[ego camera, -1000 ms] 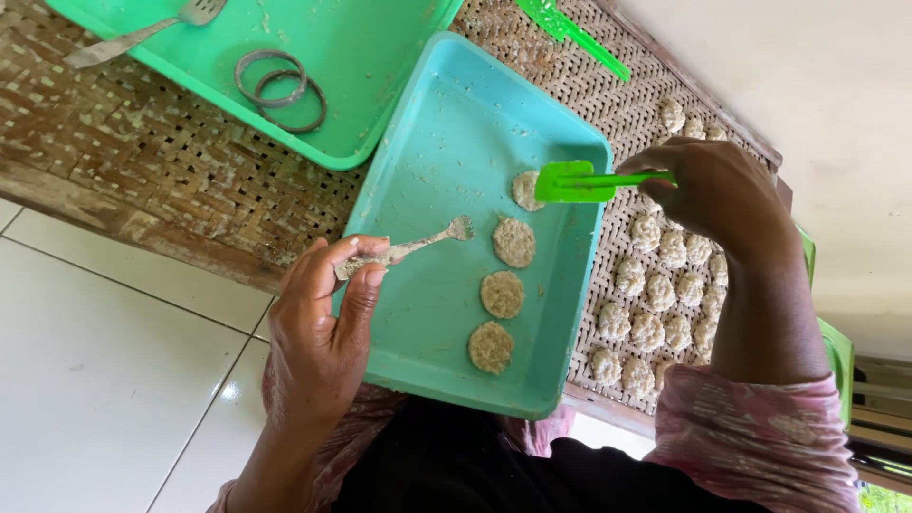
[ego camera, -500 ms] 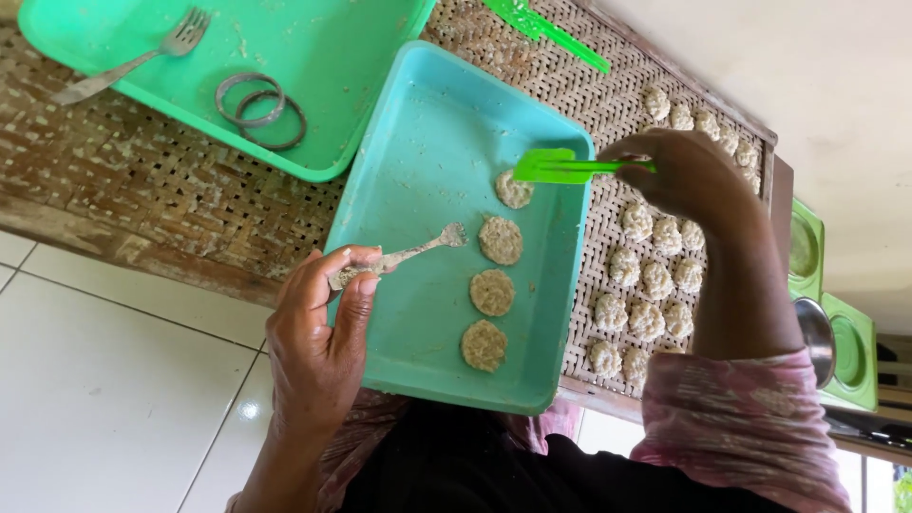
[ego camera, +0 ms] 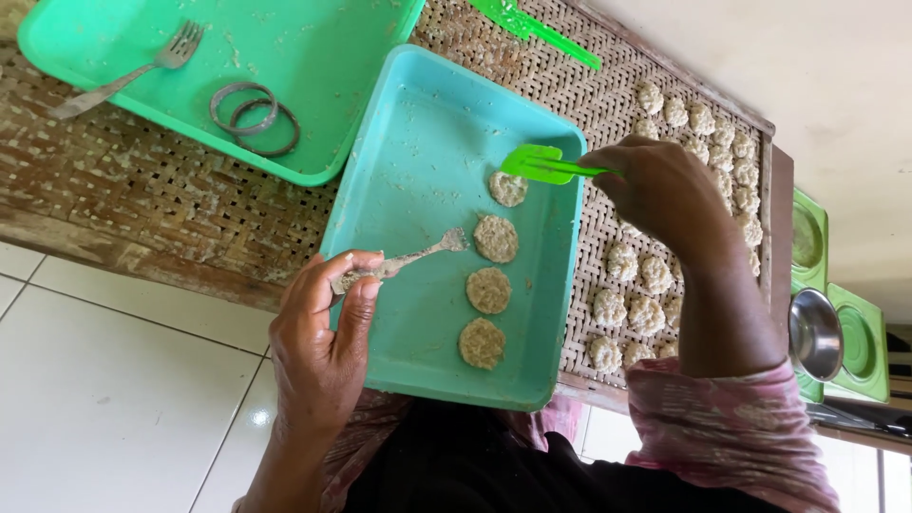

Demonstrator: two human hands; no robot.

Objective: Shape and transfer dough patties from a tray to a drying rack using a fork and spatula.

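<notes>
Both hands are closed on tools. Left hand [ego camera: 318, 347] pinches the handle of a metal fork [ego camera: 404, 261], tines resting just beside the second patty in the row; right hand [ego camera: 665, 190] grips a green plastic spatula [ego camera: 543, 163], blade down at the far patty [ego camera: 507, 188].

I see four flat, round, grainy patties lying in a line along the right half of the turquoise tray [ego camera: 418, 142], far to near, close together but apart.

Procedure as I judge it:
1. Keep the spatula blade flat against the tray floor and slide it under the patty's edge.
2. Steady the patty with the fork tines; press lightly, since the grainy disc looks crumbly.
3. Lift level, avoiding the neighbouring patty.

Surface: the tray sits on a woven bamboo rack [ego camera: 142, 190] with a worn wooden edge. To the right, many small patties [ego camera: 632, 304] lie in rows on the weave. Far left, a green tray [ego camera: 361, 57] holds a second fork [ego camera: 128, 76] and two metal rings [ego camera: 252, 116]. Another green spatula [ego camera: 532, 24] lies at the far edge.

Room: white tiled floor [ego camera: 114, 380] on the near left; a steel bowl [ego camera: 815, 332] and green trays [ego camera: 860, 342] stand to the right.
</notes>
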